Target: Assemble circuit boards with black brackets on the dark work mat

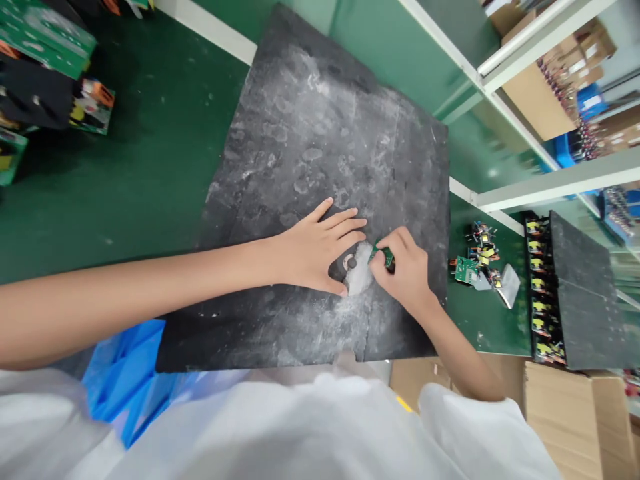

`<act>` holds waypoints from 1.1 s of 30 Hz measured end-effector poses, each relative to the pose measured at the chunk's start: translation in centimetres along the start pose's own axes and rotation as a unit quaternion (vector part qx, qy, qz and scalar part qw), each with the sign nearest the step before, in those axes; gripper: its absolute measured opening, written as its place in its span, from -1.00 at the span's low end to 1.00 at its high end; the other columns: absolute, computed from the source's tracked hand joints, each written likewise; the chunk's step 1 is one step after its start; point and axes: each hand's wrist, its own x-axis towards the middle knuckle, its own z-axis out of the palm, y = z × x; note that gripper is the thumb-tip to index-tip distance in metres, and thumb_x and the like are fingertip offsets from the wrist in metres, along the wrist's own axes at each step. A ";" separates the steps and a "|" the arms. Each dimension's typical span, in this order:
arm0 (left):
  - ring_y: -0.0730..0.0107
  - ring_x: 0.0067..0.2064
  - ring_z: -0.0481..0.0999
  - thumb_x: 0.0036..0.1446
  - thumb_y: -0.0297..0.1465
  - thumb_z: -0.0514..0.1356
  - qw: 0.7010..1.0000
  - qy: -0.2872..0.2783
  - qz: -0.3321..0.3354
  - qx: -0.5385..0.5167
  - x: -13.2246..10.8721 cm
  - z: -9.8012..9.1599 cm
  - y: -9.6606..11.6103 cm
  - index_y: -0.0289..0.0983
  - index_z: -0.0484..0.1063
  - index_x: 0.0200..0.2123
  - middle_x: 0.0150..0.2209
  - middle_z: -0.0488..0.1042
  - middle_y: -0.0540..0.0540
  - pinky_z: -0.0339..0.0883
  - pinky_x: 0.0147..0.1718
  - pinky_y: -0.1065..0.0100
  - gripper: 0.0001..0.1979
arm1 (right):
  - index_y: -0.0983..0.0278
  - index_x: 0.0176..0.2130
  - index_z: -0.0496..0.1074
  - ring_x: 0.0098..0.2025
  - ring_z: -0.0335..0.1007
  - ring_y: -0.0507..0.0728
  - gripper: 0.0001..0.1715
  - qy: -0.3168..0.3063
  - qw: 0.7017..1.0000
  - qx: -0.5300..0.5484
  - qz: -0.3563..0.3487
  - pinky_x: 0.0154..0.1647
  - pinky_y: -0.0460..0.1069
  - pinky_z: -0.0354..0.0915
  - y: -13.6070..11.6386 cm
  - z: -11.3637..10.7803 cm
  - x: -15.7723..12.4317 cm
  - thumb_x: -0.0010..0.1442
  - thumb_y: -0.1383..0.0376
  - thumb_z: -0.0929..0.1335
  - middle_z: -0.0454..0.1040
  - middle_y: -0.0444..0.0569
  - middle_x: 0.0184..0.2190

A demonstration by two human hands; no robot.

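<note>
My left hand (320, 250) lies on the black mat (320, 153) with its fingers spread, holding nothing. Between its thumb and forefinger is a small round dark piece with a pale ring (349, 261). Beside that piece sits a whitish-grey rounded patch or lump (361, 272); I cannot tell what it is made of. On its right, my right hand (404, 270) pinches a small green circuit board (384, 254) between thumb and fingers, partly hidden by them. The board is just over the edge of the whitish patch.
Larger green circuit boards (45, 40) with parts are stacked at the upper left. Several small board assemblies (467, 270) rest right of the mat, near a black tray (590, 293) lined with yellow-topped parts. A white frame (555, 190) crosses the right; an open cardboard box (563, 413) stands below.
</note>
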 end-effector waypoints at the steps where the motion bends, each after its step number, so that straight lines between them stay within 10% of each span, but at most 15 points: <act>1: 0.03 0.36 -0.18 -0.05 0.05 0.24 1.000 -0.001 0.001 -0.001 0.0 0.0 0.0 -0.37 0.13 0.21 0.31 0.00 -0.22 -0.52 0.27 -0.06 -0.11 | 0.30 -0.43 0.30 -0.52 0.18 0.00 -0.86 -0.008 1.000 0.002 -0.009 -0.50 -0.09 0.11 -0.3 -0.1 -0.2 0.11 0.36 0.20 0.28 -0.06 -0.44; 16: 0.06 0.36 -0.19 -0.06 0.12 0.21 0.999 -0.040 -0.001 0.007 -0.3 -0.8 -0.4 -0.29 0.08 0.23 0.33 -0.05 -0.20 -0.52 0.28 -0.03 -0.09 | 0.28 -0.46 0.34 -0.51 0.12 0.05 -0.85 -0.006 0.989 -0.004 -0.145 -0.50 -0.04 0.02 -1.5 0.1 -0.7 0.06 0.31 0.22 0.24 -0.07 -0.49; 21: 0.03 0.36 -0.17 -0.07 0.18 0.18 0.999 -0.039 -0.002 0.015 -0.2 -0.9 -0.5 -0.29 0.10 0.20 0.32 -0.04 -0.22 -0.49 0.27 -0.08 -0.08 | 0.31 -0.42 0.36 -0.52 0.12 0.03 -0.81 0.026 0.997 -0.064 -0.027 -0.53 -0.05 -0.04 -1.1 0.3 -0.2 0.11 0.32 0.20 0.27 -0.06 -0.45; 26: 0.02 0.35 -0.16 -0.05 0.14 0.20 0.999 -0.042 0.003 0.016 -0.1 -1.0 -0.5 -0.29 0.10 0.19 0.32 -0.02 -0.23 -0.47 0.27 -0.10 -0.12 | 0.27 -0.40 0.36 -0.51 0.12 0.05 -0.83 -0.016 0.989 -0.001 -0.147 -0.51 -0.04 -0.04 -2.2 0.1 -0.7 0.06 0.30 0.21 0.28 -0.06 -0.44; 30: -0.01 0.35 -0.15 -0.07 0.17 0.19 0.999 -0.038 0.003 0.011 -0.2 -1.1 -0.4 -0.28 0.11 0.19 0.31 -0.01 -0.25 -0.46 0.27 -0.12 -0.10 | 0.31 -0.42 0.35 -0.51 0.15 0.03 -0.82 0.021 0.999 -0.033 -0.028 -0.53 -0.06 -0.05 -1.7 0.4 0.1 0.11 0.34 0.20 0.28 -0.05 -0.45; 33: -0.02 0.35 -0.15 -0.07 0.15 0.21 0.999 -0.040 0.006 0.003 -0.2 -1.1 -0.4 -0.27 0.11 0.19 0.31 -0.01 -0.25 -0.43 0.26 -0.13 -0.11 | 0.30 -0.41 0.35 -0.49 0.17 0.05 -0.85 -0.016 0.996 -0.017 -0.084 -0.52 -0.05 -0.04 -2.1 0.3 0.0 0.07 0.31 0.22 0.31 -0.03 -0.41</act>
